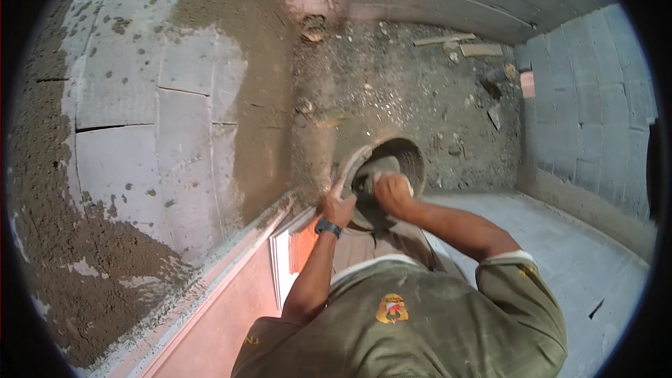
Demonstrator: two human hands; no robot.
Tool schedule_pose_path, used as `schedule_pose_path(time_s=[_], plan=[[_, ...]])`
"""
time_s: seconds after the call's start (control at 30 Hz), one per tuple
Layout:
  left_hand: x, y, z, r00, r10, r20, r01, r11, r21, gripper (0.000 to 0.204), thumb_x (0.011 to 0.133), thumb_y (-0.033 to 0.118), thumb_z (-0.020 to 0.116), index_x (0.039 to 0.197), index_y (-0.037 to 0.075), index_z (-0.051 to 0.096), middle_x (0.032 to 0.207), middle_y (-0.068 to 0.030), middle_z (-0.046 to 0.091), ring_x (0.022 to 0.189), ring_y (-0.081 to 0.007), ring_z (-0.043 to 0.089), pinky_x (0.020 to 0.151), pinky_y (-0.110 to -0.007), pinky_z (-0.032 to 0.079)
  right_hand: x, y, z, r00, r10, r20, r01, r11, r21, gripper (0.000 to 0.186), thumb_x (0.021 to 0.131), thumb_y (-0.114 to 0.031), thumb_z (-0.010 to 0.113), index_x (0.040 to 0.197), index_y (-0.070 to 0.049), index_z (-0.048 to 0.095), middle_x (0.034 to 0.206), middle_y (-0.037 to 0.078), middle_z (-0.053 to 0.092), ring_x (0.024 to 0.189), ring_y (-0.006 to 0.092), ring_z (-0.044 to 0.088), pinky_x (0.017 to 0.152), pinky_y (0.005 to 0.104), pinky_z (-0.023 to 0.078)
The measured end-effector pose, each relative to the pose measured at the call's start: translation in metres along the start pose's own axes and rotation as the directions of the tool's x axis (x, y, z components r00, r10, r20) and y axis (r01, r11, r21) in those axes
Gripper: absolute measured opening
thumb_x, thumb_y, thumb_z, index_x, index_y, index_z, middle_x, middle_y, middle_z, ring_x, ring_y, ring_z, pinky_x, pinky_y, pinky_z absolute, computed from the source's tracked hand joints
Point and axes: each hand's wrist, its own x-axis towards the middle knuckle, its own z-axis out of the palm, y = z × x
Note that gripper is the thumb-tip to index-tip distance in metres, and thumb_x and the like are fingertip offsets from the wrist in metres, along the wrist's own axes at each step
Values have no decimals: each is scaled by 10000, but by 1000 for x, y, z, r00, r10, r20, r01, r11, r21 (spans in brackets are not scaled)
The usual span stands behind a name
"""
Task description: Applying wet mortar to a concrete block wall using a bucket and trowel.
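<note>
A round mortar bucket (413, 154) stands before me, its inside coated with grey-brown mortar. At its left rim my left hand (339, 204) grips a mortar-smeared board (355, 162) that I see nearly edge-on; its exact kind is unclear. My right hand (394, 193) is closed over the bucket's mouth. Beside its fingers shows the flat grey blade of a trowel (382, 167), reaching into the bucket; the handle is hidden in my fist. A dark watch (327, 227) is on my left wrist.
Left, a block wall (119, 161) is partly covered with wet mortar (262, 98). A long straight ledge (217, 283) runs along its foot. Rubble and wood scraps (481, 50) lie on the rough floor (420, 91). Bare block walls (595, 105) enclose the far and right sides.
</note>
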Motion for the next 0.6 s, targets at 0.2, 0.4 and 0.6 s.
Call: schedule_pose_path(time_s=[0.2, 0.4, 0.6], plan=[[-1, 1, -8, 981, -24, -193, -21, 973, -229, 507, 749, 2, 542, 1254, -21, 574, 1035, -94, 671, 907, -152, 606, 824, -287, 480, -35, -8, -9, 933, -253, 256, 260, 966, 9, 185, 764, -168, 590, 858, -75, 720, 839, 106, 695, 794, 262, 672, 569, 401, 508], [-2, 1, -25, 963, -202, -179, 158, 960, -233, 492, 748, -33, 516, 1235, -18, 582, 1058, -59, 667, 935, -128, 606, 841, -265, 477, -11, 42, -50, 931, -194, 309, 175, 981, 89, 153, 785, -148, 588, 811, -104, 732, 813, 107, 708, 809, 257, 692, 630, 388, 533], [-3, 6, -24, 975, -181, -130, 155, 970, -188, 480, 751, -36, 513, 1226, -43, 576, 1074, -78, 663, 953, -141, 607, 870, -270, 469, 43, 41, -45, 979, 134, 151, -150, 984, 99, 169, 805, -134, 565, 853, -101, 724, 883, 116, 711, 839, 257, 692, 678, 364, 540]])
